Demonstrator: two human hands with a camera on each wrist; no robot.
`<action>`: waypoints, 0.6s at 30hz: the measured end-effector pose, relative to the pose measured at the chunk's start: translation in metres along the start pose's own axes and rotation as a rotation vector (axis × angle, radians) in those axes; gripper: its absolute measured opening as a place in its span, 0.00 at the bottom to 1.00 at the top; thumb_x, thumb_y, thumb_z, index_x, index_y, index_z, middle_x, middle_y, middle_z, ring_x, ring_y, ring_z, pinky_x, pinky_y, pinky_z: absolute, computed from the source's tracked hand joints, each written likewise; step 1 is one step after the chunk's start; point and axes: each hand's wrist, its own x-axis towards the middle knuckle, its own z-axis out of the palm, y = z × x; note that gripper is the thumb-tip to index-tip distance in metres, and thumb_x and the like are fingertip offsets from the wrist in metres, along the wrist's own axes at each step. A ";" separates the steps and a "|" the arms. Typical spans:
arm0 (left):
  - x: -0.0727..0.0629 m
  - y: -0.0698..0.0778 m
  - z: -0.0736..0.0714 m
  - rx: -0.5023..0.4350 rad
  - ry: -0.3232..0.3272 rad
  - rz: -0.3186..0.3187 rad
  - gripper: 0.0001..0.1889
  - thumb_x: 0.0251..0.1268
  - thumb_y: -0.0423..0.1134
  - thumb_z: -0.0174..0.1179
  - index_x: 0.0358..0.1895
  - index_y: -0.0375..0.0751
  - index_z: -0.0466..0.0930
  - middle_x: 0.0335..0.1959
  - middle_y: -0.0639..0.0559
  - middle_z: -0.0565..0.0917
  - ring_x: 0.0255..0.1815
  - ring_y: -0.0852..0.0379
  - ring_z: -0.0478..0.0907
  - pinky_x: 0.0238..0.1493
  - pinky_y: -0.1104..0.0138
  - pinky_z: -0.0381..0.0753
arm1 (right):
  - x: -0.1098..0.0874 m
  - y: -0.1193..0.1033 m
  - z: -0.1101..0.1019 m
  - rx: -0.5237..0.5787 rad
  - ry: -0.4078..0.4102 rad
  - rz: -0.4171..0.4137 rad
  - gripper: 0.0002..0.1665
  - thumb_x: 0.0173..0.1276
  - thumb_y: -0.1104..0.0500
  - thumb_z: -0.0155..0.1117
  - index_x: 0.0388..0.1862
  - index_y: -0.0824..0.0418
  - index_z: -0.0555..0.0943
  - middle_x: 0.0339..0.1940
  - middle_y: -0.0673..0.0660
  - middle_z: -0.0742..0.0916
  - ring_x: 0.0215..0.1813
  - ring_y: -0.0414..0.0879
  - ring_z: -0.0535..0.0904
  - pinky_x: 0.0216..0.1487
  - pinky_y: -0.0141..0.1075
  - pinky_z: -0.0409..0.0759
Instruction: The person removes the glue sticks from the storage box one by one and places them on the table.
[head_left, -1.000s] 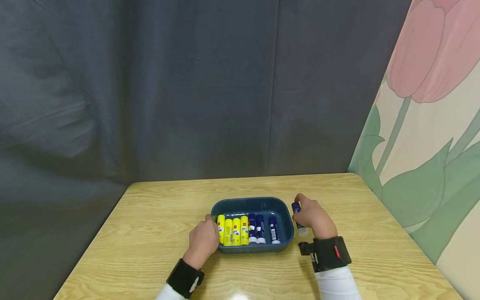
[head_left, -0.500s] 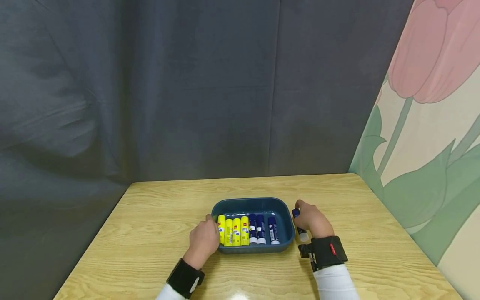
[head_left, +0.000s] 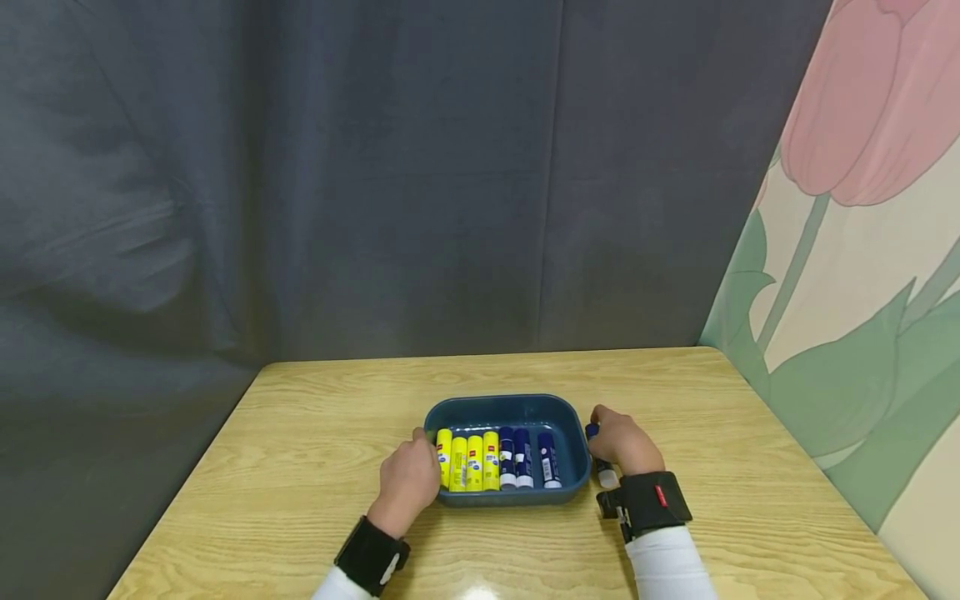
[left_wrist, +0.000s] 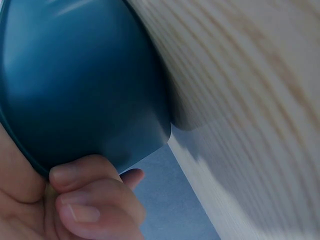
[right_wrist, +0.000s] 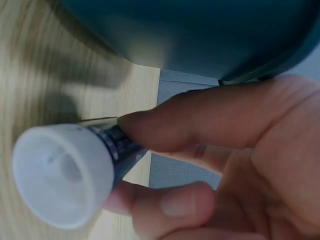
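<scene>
A dark blue rectangular tray sits mid-table, holding a row of several yellow glue sticks on its left and 3 navy ones on its right. My left hand grips the tray's left end; the left wrist view shows curled fingers against the tray wall. Just outside the tray's right end, my right hand pinches another navy glue stick between thumb and fingers. Its white base faces the right wrist camera, low over the tabletop. Part of that stick is hidden by the hand.
The wooden table ends at a dark grey curtain behind. A wall painted with tulips stands on the right. Black camera straps are around both wrists.
My right hand has moved slightly towards me and downwards with the navy glue stick, beside the tray. The left hand has stayed on the tray's left end.
</scene>
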 end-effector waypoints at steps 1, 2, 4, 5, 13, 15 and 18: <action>0.000 0.000 0.000 0.001 -0.001 0.001 0.20 0.63 0.41 0.45 0.50 0.27 0.64 0.15 0.49 0.68 0.11 0.59 0.64 0.11 0.67 0.61 | 0.000 0.000 0.000 0.002 -0.001 0.000 0.27 0.48 0.64 0.58 0.51 0.65 0.68 0.38 0.64 0.78 0.33 0.53 0.73 0.28 0.44 0.70; 0.000 0.000 0.000 0.000 -0.002 0.001 0.20 0.63 0.41 0.45 0.51 0.27 0.64 0.15 0.49 0.68 0.11 0.59 0.64 0.11 0.68 0.61 | 0.001 0.000 0.000 0.004 -0.001 -0.002 0.27 0.48 0.63 0.58 0.51 0.65 0.68 0.38 0.64 0.78 0.33 0.53 0.73 0.28 0.44 0.70; 0.001 0.000 0.000 0.002 -0.006 0.006 0.20 0.63 0.41 0.45 0.51 0.27 0.64 0.15 0.49 0.68 0.11 0.59 0.64 0.11 0.68 0.61 | 0.001 0.001 0.000 0.006 -0.005 -0.002 0.27 0.49 0.63 0.58 0.51 0.65 0.68 0.38 0.64 0.78 0.33 0.53 0.72 0.28 0.44 0.70; 0.000 0.000 0.000 0.002 -0.008 0.009 0.20 0.63 0.41 0.45 0.50 0.27 0.64 0.15 0.49 0.68 0.11 0.59 0.64 0.11 0.68 0.61 | 0.000 0.001 0.000 0.007 -0.009 0.000 0.28 0.49 0.63 0.58 0.51 0.64 0.68 0.38 0.64 0.78 0.33 0.53 0.72 0.28 0.44 0.70; 0.000 0.001 -0.002 0.006 -0.008 0.002 0.19 0.63 0.41 0.45 0.48 0.27 0.65 0.14 0.49 0.67 0.10 0.59 0.64 0.11 0.68 0.61 | -0.001 -0.001 -0.001 0.069 -0.055 0.061 0.29 0.51 0.65 0.55 0.55 0.62 0.64 0.32 0.62 0.76 0.25 0.51 0.72 0.19 0.37 0.67; 0.000 0.001 -0.002 0.004 -0.010 -0.001 0.19 0.63 0.41 0.44 0.49 0.28 0.65 0.14 0.50 0.66 0.10 0.59 0.64 0.11 0.68 0.61 | -0.002 -0.001 -0.001 0.096 -0.059 0.071 0.29 0.52 0.66 0.54 0.55 0.63 0.64 0.32 0.63 0.76 0.24 0.50 0.73 0.18 0.36 0.69; 0.000 0.002 -0.003 0.000 -0.019 -0.010 0.19 0.63 0.41 0.44 0.49 0.28 0.64 0.14 0.50 0.66 0.10 0.59 0.64 0.11 0.67 0.61 | -0.004 -0.002 -0.001 0.125 -0.059 0.075 0.28 0.53 0.68 0.54 0.55 0.63 0.63 0.34 0.65 0.76 0.25 0.51 0.73 0.17 0.35 0.72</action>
